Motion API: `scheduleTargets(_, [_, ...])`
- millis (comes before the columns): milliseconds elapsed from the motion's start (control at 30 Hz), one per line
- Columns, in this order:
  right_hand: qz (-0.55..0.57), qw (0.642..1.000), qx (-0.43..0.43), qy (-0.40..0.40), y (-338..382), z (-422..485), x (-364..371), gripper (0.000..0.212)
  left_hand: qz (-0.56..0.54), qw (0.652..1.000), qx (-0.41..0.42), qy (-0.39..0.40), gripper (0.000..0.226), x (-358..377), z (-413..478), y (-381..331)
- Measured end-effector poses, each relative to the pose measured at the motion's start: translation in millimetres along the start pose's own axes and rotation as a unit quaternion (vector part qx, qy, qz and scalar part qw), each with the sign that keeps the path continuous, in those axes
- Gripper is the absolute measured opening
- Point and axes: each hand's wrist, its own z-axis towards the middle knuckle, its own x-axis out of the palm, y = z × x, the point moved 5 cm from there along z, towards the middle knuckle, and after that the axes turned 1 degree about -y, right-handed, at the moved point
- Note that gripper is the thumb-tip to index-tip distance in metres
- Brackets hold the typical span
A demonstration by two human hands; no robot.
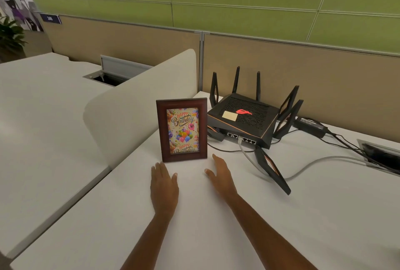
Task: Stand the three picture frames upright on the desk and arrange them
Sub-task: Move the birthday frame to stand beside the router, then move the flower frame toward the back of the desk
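One dark wooden picture frame stands upright on the white desk, showing a "Happy Birthday" card with balloons. My left hand lies flat and open on the desk just in front of the frame's left corner, apart from it. My right hand is open too, fingers stretched toward the frame's right lower corner, close to it but not gripping. No other picture frame is in view.
A black router with several antennas sits right of the frame, one antenna reaching toward my right hand. Cables run to a desk cable port. A curved white divider stands left of the frame.
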Motion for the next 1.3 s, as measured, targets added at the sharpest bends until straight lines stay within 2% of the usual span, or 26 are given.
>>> scheduleTargets(100, [-0.056, 0.998, -0.005, 0.012, -7.8, -17.8, -2.4, 0.052, 0.114, 0.993, 0.031, 0.029, 0.054, 4.4, -16.0, 0.2])
scheduleTargets(200, [-0.106, 0.994, 0.005, 0.021, -16.6, -35.3, -6.5, 0.051, 0.163, 0.985, 0.047, 0.037, 0.059, 2.1, -35.4, -3.0])
scheduleTargets(233, [-0.120, 0.993, 0.010, 0.021, -18.8, -40.9, -8.5, 0.051, 0.169, 0.984, 0.052, 0.034, 0.069, 0.3, -43.2, -5.7])
scheduleTargets(333, [-0.168, 0.985, 0.004, 0.023, -24.3, -59.3, -15.6, 0.051, 0.137, 0.988, 0.064, 0.022, 0.123, -3.0, -64.5, -15.1])
scheduleTargets(400, [-0.190, 0.981, -0.006, 0.026, -29.5, -74.0, -21.9, 0.050, 0.108, 0.992, 0.059, 0.035, 0.130, -3.4, -80.2, -24.0])
scheduleTargets(467, [-0.191, 0.981, -0.006, 0.027, -36.2, -90.0, -30.3, 0.050, 0.079, 0.994, 0.060, 0.053, 0.125, -2.5, -97.4, -37.2])
scheduleTargets(500, [-0.188, 0.982, -0.002, 0.026, -39.6, -98.4, -35.6, 0.050, 0.070, 0.994, 0.055, 0.065, 0.112, 0.1, -106.0, -43.2])
scheduleTargets(567, [-0.179, 0.984, 0.005, 0.019, -45.3, -115.6, -49.4, 0.050, 0.055, 0.994, 0.043, 0.087, 0.069, 6.9, -122.6, -56.6])
scheduleTargets(600, [-0.171, 0.985, 0.005, 0.012, -47.8, -124.4, -57.5, 0.050, 0.037, 0.994, 0.043, 0.095, 0.056, 10.6, -129.6, -65.0])
scheduleTargets(633, [-0.159, 0.987, 0.005, 0.004, -49.8, -133.3, -66.5, 0.050, 0.016, 0.994, 0.048, 0.102, 0.053, 14.2, -138.0, -74.9])
scheduleTargets(800, [-0.100, 0.993, -0.003, -0.065, -52.8, -177.7, -123.5, 0.050, -0.094, 0.983, 0.088, 0.132, 0.051, 27.0, -185.2, -132.6])
scheduleTargets(967, [-0.080, 0.987, -0.031, -0.135, -47.7, -221.6, -190.0, 0.049, -0.190, 0.956, 0.149, 0.164, 0.047, 31.6, -234.1, -196.5])
scheduleTargets(1100, [-0.058, 0.980, -0.062, -0.181, -42.5, -254.4, -242.2, 0.046, -0.229, 0.937, 0.193, 0.182, 0.046, 34.4, -269.0, -242.3])
scheduleTargets(1300, [-0.055, 0.943, -0.102, -0.312, -48.0, -301.5, -318.8, 0.041, -0.253, 0.918, 0.207, 0.226, 0.047, 51.3, -307.5, -285.4])
